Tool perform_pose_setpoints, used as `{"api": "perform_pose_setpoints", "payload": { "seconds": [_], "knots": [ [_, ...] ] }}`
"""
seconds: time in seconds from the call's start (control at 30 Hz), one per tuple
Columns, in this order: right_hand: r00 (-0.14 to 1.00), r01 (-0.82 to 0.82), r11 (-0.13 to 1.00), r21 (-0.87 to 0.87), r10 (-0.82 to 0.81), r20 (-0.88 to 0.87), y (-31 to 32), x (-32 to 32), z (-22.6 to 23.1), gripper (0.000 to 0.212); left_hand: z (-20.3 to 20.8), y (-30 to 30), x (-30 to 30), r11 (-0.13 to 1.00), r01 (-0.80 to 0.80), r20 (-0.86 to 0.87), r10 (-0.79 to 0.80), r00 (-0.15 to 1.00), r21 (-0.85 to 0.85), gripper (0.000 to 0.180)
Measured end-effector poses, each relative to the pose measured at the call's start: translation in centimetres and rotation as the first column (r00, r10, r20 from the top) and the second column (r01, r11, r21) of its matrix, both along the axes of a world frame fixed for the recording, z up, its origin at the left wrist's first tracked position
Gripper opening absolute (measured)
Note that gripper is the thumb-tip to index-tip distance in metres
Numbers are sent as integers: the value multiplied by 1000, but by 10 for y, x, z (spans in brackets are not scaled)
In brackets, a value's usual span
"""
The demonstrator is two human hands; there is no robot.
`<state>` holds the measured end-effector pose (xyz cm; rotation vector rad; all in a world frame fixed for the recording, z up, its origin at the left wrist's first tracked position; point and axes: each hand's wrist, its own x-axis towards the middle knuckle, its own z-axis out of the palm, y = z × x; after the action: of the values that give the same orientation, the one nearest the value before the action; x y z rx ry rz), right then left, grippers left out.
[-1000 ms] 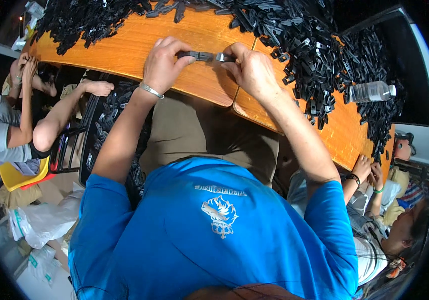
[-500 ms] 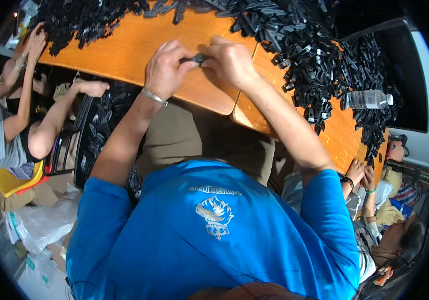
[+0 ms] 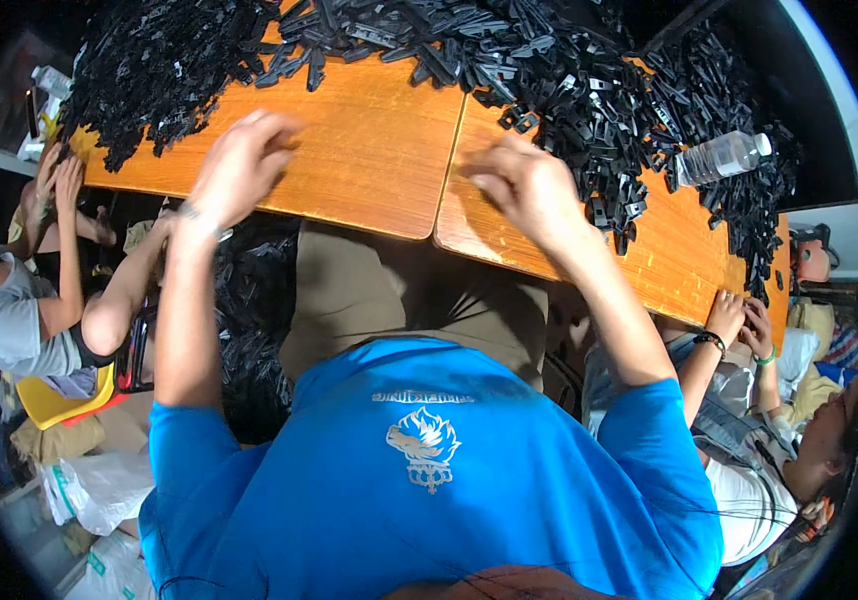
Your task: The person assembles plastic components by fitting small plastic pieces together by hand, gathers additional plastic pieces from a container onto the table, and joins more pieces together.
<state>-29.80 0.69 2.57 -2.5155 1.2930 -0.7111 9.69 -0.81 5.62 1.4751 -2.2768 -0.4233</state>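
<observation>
Holding our two hands well apart above the counter (image 3: 349, 150), we have the left hand (image 3: 239, 175) left of centre in the frame and the right hand (image 3: 534, 190) right of centre. Our left thumb and fingers stand apart, nothing seen between them; our right fingers curl, and blur leaves us unable to tell whether they meet or pinch anything. Long parts (image 3: 449, 45) lie heaped across the top centre, small parts (image 3: 154, 100) at upper left, and clips (image 3: 594, 130) at upper right, nearest our right hand.

For clean handling, we judge it best to pick singly from a heap's near fringe, pinching lightly at mid-length so neighbours do not drag along. The long parts point every which way: one at the near edge has its long axis running up and down the frame, while others right of it slant toward lower right. We cannot tell their front ends from their back.
</observation>
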Motion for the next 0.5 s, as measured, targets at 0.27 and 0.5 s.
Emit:
{"api": "perform_pose_setpoints", "payload": {
  "seconds": [0.27, 0.5],
  "knots": [
    [940, 290, 946, 148, -251, -233, 62, -51, 36, 36, -54, -102, -143, 921, 74, 21, -71, 997, -382, 50],
    [970, 218, 972, 88, -206, -131, 16, -28, -5, 31, -78, -134, -144, 886, 56, -25, -76, 997, -461, 27]
  ]
}}
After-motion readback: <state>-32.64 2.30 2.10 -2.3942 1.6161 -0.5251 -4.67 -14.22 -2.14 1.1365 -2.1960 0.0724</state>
